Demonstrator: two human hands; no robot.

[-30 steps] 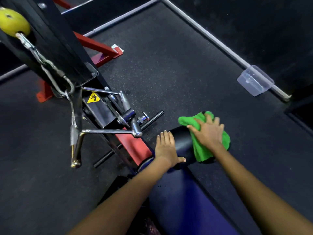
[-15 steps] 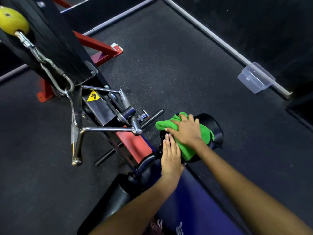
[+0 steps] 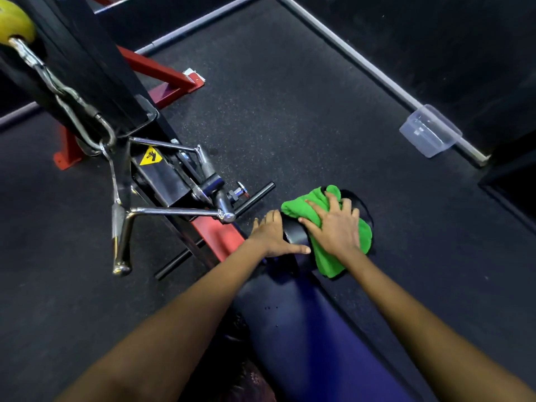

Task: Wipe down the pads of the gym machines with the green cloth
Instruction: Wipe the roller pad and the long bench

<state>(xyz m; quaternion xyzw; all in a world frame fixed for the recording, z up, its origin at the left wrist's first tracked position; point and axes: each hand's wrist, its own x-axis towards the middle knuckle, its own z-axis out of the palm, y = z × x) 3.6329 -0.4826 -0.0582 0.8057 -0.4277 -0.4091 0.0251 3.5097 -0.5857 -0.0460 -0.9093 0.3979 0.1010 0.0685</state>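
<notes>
**Asker:** Green cloth [image 3: 333, 242] — where is it, and what are the fingers doing?

**Describer:** The right hand [image 3: 336, 224] lies on top of it, fingers [image 3: 314, 205] spread apart and fairly straight, pressing the cloth flat onto a black roller pad [image 3: 293, 232]. The cloth drapes over the pad's top and hangs down its near side.

**Asker:** And the other hand?

**Describer:** The left hand [image 3: 271, 233] rests on the bare left part of the same pad, fingers together and pointing away from the wearer, thumb stretched toward the cloth. It holds nothing.

**Asker:** What is around the pad?

**Describer:** Both bare forearms reach in from the bottom edge of the view. Below the roller, toward the wearer, a dark blue padded seat [image 3: 307, 329] runs down to the bottom edge. Left of the hands, a chrome cable handle [image 3: 174, 211] hangs from a chain on the black-and-red machine frame [image 3: 162, 175], which bears a yellow warning sticker [image 3: 150, 156]. A yellow ball [image 3: 14, 23] sits at the top left corner. On the dark rubber floor [image 3: 290, 111], well apart at the right, lies a clear plastic container [image 3: 429, 133].
</notes>
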